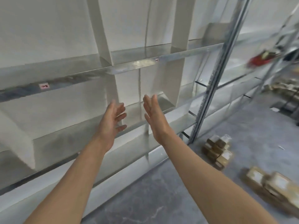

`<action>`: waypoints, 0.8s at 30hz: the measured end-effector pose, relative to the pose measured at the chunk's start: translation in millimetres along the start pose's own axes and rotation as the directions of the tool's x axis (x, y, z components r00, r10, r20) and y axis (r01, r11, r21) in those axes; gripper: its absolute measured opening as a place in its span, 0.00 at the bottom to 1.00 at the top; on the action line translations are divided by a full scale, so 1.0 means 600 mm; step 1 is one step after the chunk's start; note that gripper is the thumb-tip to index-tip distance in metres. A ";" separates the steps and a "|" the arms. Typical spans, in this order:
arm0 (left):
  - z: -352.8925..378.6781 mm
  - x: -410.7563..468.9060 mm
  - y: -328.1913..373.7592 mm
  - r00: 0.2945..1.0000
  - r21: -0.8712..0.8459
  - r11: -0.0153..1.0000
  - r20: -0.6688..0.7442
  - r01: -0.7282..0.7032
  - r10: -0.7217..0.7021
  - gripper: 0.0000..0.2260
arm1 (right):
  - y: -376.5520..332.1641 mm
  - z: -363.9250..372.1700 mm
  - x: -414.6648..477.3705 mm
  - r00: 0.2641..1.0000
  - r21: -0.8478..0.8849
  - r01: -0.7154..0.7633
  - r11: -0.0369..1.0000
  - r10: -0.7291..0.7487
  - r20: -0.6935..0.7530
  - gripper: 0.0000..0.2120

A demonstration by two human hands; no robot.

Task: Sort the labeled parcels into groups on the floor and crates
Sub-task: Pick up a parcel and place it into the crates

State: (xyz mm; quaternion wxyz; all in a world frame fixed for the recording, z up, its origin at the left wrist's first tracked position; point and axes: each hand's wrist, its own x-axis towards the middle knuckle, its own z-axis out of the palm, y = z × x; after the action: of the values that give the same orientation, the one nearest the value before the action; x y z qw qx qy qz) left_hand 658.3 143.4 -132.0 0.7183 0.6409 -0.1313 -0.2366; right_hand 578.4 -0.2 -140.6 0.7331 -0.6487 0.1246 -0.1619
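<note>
Brown labelled cardboard parcels (217, 151) wait lower right; left hand (113, 122) and right hand (156, 122), fingers released, should reach there.

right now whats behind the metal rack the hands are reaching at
A white wall with pale upright columns shows through the open shelves of the rack. The left hand and right hand, both open, cover a patch of it.

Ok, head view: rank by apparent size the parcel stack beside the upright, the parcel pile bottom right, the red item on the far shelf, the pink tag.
1. parcel pile, nearest the camera and cut off by the frame, so unsure
2. parcel stack
3. red item, blurred
4. pink tag
</note>
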 end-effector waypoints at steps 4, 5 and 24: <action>0.107 0.032 -0.017 0.972 0.064 0.997 0.228 0.036 -0.050 0.28 | -0.008 -0.100 -0.041 0.979 0.030 0.015 0.999 -0.009 -0.206 0.36; 0.133 0.036 -0.021 0.958 0.078 0.996 0.282 0.041 -0.061 0.28 | -0.010 -0.121 -0.054 0.969 0.034 0.019 0.999 -0.010 -0.248 0.36; 0.606 -0.041 -0.190 0.581 0.302 0.946 0.752 0.115 -0.311 0.28 | 0.024 -0.485 -0.309 0.639 0.078 0.050 0.996 0.028 -0.769 0.43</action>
State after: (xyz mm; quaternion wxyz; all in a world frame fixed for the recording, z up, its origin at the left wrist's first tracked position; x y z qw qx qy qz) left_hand 439.0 -164.0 -188.9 0.4759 0.5565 -0.3821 -0.5638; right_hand 295.5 -189.8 -196.8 0.6386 -0.4848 0.4130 -0.4320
